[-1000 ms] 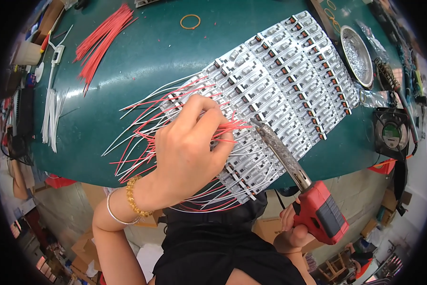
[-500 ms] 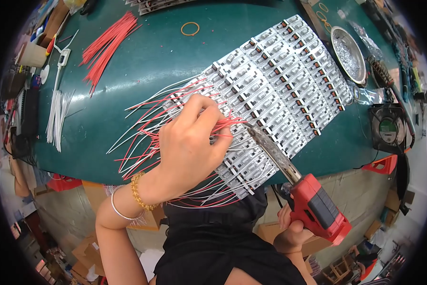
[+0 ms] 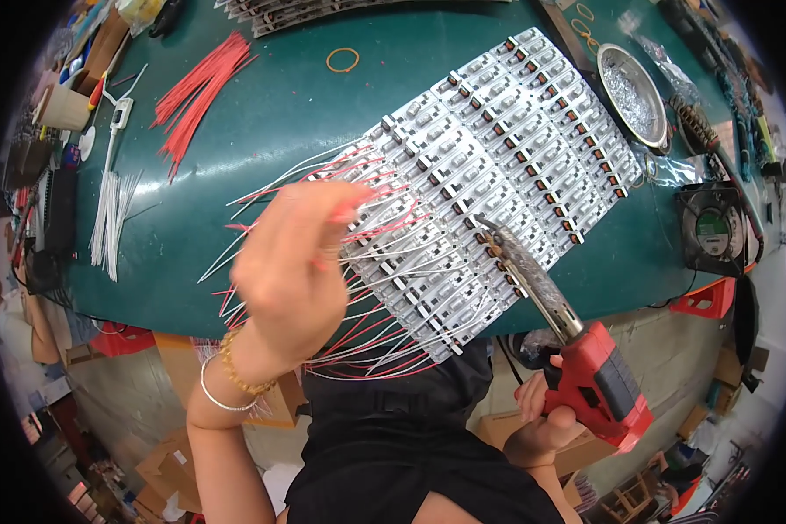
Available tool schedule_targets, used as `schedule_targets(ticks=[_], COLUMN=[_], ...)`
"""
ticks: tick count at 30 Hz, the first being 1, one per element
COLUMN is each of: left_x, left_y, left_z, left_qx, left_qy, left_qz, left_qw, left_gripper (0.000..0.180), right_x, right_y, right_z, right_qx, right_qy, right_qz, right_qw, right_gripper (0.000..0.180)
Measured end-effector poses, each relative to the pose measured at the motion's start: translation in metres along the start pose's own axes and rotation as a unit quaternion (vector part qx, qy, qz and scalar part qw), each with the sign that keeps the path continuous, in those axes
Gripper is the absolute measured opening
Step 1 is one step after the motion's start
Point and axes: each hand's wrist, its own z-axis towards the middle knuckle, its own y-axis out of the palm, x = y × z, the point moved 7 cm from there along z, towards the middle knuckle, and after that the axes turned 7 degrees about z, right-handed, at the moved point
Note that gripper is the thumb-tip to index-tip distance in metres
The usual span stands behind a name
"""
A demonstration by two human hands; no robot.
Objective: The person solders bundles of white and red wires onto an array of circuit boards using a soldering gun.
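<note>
My left hand [image 3: 292, 262] is closed on a few red wires [image 3: 384, 225], whose ends stick out beyond its fingertips; motion blurs the hand. It hovers over the left part of a panel of white circuit boards [image 3: 476, 144], laid in rows with small dark and copper-coloured parts. Many white and red wires [image 3: 384, 345] fan out from the panel's left and lower edges. My right hand [image 3: 546, 410] grips a red and black soldering gun [image 3: 604, 384] below the panel. Its dark tip points up-left over the boards and appears just above them.
Loose red wires [image 3: 199, 96] and a bundle of white wires [image 3: 110, 227] lie on the green table to the left. A metal bowl [image 3: 630, 94] with silvery bits stands at the right, near a coiled iron stand [image 3: 697, 127] and a black fan [image 3: 713, 229].
My left hand has moved left, away from the soldering gun's tip, with red wires still in its fingers. The soldering gun has shifted slightly right.
</note>
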Motion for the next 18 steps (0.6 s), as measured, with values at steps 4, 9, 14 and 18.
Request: schedule_targets(ticks=[4, 9, 14, 18], left_x=[0.006, 0.007, 0.008, 0.007], left_y=[0.010, 0.043, 0.046, 0.043], left_z=[0.003, -0.013, -0.018, -0.020], left_qx=[-0.148, -0.168, -0.165, -0.138], left_qy=[-0.223, -0.155, -0.151, -0.151], left_qz=[-0.069, -0.055, -0.015, -0.035], left_qw=[0.961, 0.972, 0.975, 0.978], left_gripper=[0.008, 0.012, 0.014, 0.014], right_x=[-0.005, 0.001, 0.003, 0.008], right_y=[0.002, 0.002, -0.008, -0.011], right_z=[-0.002, -0.008, -0.013, -0.013], right_qx=[-0.016, 0.011, 0.025, 0.025], right_qy=[0.016, 0.038, 0.046, 0.053], right_qz=[0.030, 0.022, 0.004, -0.106], right_qw=[0.999, 0.999, 0.999, 0.993], right_gripper=[0.088, 0.092, 0.092, 0.067])
